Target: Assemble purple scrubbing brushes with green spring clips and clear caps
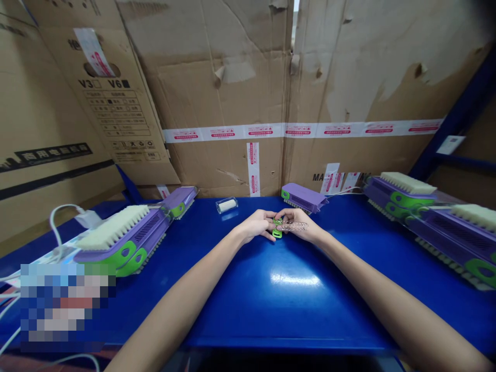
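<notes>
Both my hands meet at the middle of the blue table (294, 310). My left hand (259, 225) pinches a small green plastic piece (277, 228) with its fingers closed. My right hand (301, 225) is closed on a thin metal coil spring (294, 226) that lies across its fingers, one end touching the green piece. The two hands touch at the fingertips, just above the tabletop.
Purple and green brushes with pale bristles lie stacked at the left (120, 237), at the right (426, 206) and one behind my hands (304, 197). A small clear box (227, 205) sits at the back. White cables (58, 222) trail at left. Cardboard walls (248, 93) enclose the table.
</notes>
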A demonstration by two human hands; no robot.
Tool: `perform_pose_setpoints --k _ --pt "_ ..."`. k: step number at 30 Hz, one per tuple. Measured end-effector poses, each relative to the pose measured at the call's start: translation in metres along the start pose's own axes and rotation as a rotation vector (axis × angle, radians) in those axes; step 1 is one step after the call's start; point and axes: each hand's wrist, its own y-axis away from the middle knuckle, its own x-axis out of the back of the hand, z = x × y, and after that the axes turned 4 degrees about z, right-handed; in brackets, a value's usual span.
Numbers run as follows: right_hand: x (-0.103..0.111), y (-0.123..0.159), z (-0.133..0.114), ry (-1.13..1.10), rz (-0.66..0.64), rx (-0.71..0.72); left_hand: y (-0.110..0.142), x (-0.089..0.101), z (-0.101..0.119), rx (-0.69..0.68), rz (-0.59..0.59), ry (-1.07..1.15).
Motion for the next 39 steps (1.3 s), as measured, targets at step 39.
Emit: perform_pose_setpoints --k 39 --pt "-0.017 0.004 -0.018 0.175 0.501 0.128 -0.001 -0.005 -0.002 -0.066 0.217 0.058"
